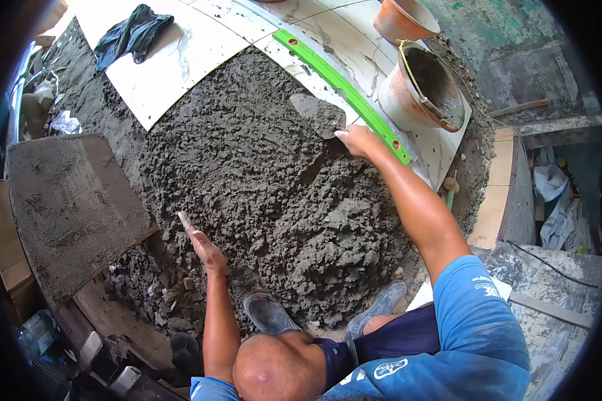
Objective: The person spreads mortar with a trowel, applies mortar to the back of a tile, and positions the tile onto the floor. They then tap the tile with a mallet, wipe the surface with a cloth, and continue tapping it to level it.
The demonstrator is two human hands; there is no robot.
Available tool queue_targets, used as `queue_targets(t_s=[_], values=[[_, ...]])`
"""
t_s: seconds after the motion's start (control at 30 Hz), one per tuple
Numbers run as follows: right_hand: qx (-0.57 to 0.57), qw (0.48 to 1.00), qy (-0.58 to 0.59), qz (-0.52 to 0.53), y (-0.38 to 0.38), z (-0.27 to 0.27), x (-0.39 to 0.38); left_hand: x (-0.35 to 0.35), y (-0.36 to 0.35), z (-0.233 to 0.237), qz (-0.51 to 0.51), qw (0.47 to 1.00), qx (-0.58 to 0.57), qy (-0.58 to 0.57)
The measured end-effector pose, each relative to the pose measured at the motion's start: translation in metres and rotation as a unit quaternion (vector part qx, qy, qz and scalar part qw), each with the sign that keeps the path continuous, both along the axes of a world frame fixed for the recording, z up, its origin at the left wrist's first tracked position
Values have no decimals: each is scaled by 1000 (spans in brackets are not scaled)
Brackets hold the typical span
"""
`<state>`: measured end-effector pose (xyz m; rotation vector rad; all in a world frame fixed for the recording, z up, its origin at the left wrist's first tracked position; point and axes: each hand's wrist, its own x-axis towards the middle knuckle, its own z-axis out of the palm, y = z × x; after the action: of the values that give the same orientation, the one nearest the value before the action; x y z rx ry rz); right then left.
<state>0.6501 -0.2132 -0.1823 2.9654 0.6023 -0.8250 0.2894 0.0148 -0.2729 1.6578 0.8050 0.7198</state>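
My right hand point(358, 141) is closed around the handle of a trowel point(320, 115). The trowel's grey, mortar-smeared blade points left over the mortar bed, near the edge of the laid tiles. Damp, crumbly grey mortar point(247, 154) covers the floor in front of me, heaped higher close to my boots. Above its left part, my left hand point(206, 248) hovers with fingers stretched out and nothing in it. A green spirit level point(344, 90) lies on the tiles just beyond my right hand.
White marbled tiles point(187, 50) border the mortar, with a dark cloth point(135, 37) on one. A mortar-stained bucket point(408, 100) and an orange bucket point(389, 23) stand at upper right. A rough grey board point(73, 200) lies left. My boots point(267, 313) stand at the mortar's near edge.
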Motion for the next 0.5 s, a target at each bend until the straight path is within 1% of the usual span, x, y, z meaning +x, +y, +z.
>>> queue_targets(t_s=[0.03,0.1,0.13,0.17,0.2,0.23,0.27,0.3,0.33,0.37,0.4,0.43,0.47,0.5], values=[[2,1000,-3,-1,-2,1,0,0,0,0,9,1000,-8,10],[10,999,0,-34,-8,3,-12,-1,-3,-2,2,1000,0,1],[25,998,-3,-58,-11,8,-19,1,-6,2,0,1000,-17,10],[35,997,-54,-38,-20,-5,-20,-1,-5,7,6,999,-29,22],[64,994,-69,-50,-16,18,-36,-4,-2,6,22,999,-2,28],[120,983,-137,-24,-31,-12,-32,-8,1,12,47,993,56,92],[208,956,-200,-45,-24,7,-53,-12,6,6,81,987,90,101],[255,941,-211,-68,-23,13,-67,-16,9,10,120,989,39,77],[356,898,-254,-41,-24,13,-80,-20,13,12,150,988,-10,43],[409,875,-253,-42,-25,15,-92,-23,19,3,208,977,32,33],[418,879,-219,-73,-25,16,-105,-29,31,4,254,966,33,36],[421,877,-223,-61,-24,10,-115,-31,38,11,292,955,30,37],[270,947,-172,-9,-26,13,-112,-34,45,20,348,936,53,22],[110,986,-118,43,-25,25,-110,-41,59,20,401,914,61,17]])
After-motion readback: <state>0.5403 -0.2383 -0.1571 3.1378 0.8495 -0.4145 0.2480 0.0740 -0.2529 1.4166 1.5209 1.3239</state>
